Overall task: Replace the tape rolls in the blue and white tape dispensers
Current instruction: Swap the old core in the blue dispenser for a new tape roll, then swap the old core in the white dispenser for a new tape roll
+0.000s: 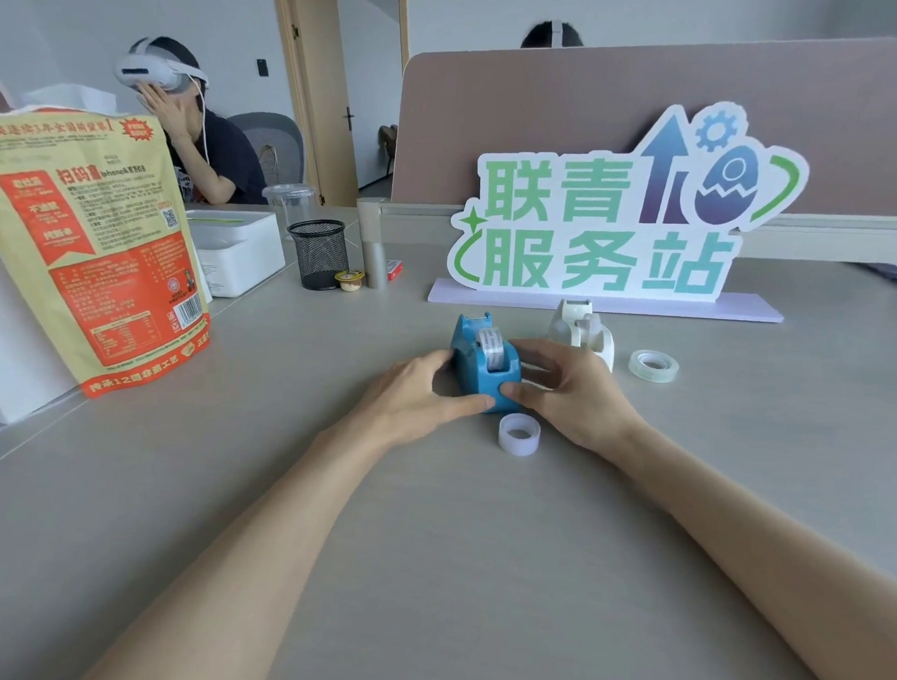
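Observation:
The blue tape dispenser (481,364) stands on the table at centre with a tape roll (490,347) seated in its top. My left hand (418,395) clasps its left side and my right hand (572,386) clasps its right side, thumbs meeting at its near end. Behind my right hand stands the white tape dispenser (579,329), partly hidden. A whitish tape roll (519,434) lies on the table just in front of the blue dispenser. A clear tape roll (653,365) lies flat to the right of the white dispenser.
A big sign with green characters (606,230) stands behind the dispensers. A large orange snack bag (87,242) stands at left, with a white box (237,246), a black mesh cup (318,253) and a small tub (350,280) beyond. A person in a headset sits far left.

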Motion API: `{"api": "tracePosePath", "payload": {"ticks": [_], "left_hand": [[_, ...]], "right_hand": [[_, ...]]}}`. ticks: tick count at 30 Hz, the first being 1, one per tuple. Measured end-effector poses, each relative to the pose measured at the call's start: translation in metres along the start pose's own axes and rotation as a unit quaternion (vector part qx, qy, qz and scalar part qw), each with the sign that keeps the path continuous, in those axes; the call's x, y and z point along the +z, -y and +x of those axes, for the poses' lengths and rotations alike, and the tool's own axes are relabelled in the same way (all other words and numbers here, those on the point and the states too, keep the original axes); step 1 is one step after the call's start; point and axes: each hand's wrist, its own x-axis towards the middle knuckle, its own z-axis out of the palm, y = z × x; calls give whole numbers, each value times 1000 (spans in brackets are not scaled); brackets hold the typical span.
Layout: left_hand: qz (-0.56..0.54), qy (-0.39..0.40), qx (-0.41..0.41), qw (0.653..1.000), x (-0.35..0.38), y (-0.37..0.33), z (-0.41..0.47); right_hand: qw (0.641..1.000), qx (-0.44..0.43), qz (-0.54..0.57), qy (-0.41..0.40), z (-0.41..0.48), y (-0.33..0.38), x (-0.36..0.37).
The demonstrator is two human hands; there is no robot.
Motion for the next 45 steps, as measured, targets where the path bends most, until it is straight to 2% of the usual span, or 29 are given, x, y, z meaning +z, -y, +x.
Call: {"api": "tracePosePath", "payload": {"ticks": [5, 8, 11, 14, 18, 22, 24, 26, 28, 30, 34, 38, 42, 45], "left_hand": [[-77, -8, -8, 997, 2, 7, 15], [-85, -35, -22, 995, 7, 9, 29], [-33, -72, -27, 997, 10, 2, 36], [50, -97, -17, 994, 12, -4, 37], [102, -113, 20, 988, 17, -6, 28], [66, -191, 120, 972, 23, -4, 14], [6, -166, 149, 975, 22, -10, 1], [-28, -79, 146, 986, 21, -18, -15], [-19, -2, 139, 990, 20, -24, -28], [10, 12, 144, 989, 20, -26, -34], [20, -5, 174, 984, 19, -28, -35], [-35, -20, 136, 990, 14, -25, -34], [7, -181, 28, 983, 3, 0, -14], [35, -212, -15, 977, -1, 13, 7]], "right_hand": [[997, 24, -69, -23, 24, 4, 10], [991, 33, -124, -47, 39, 0, 17], [985, 41, -156, -67, 48, -3, 21], [987, 37, -133, -78, 47, -6, 23], [990, 44, -109, -73, 32, -5, 14], [989, 40, -114, -90, 14, -10, 2], [987, 20, -132, -90, 3, -10, -5], [984, -2, -157, -87, -9, -7, -12], [981, -29, -178, -77, -20, -6, -20], [969, -68, -232, -60, -30, -7, -28], [917, -135, -374, -28, -43, -13, -33], [905, -156, -396, -27, -42, -12, -31], [910, -149, -387, -21, -37, -11, -30], [909, -149, -388, -13, -35, -10, -30]]}}
